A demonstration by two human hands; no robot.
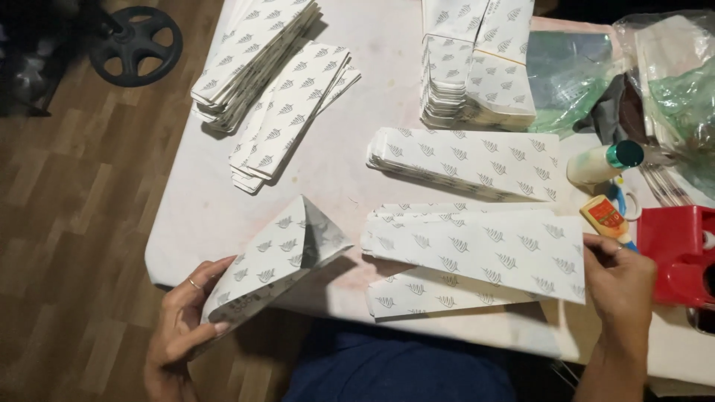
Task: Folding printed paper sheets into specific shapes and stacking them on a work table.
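My left hand [179, 327] grips the near end of a white folded paper piece [279, 257] printed with grey leaf marks; it is lifted and tilted over the table's front left edge. My right hand [618, 286] pinches the right end of the top flat paper sheet [477, 249] on a small pile [439, 294] of the same printed sheets at the front of the white table [194, 201].
More stacks of printed paper lie at the back left [257, 52], middle left [294, 115], back centre [480, 63] and centre right [469, 160]. A glue bottle with a green cap [599, 162], a small orange tube [605, 216], a red plastic holder [681, 253] and plastic bags [670, 67] crowd the right. A chair base [135, 45] stands on the wood floor.
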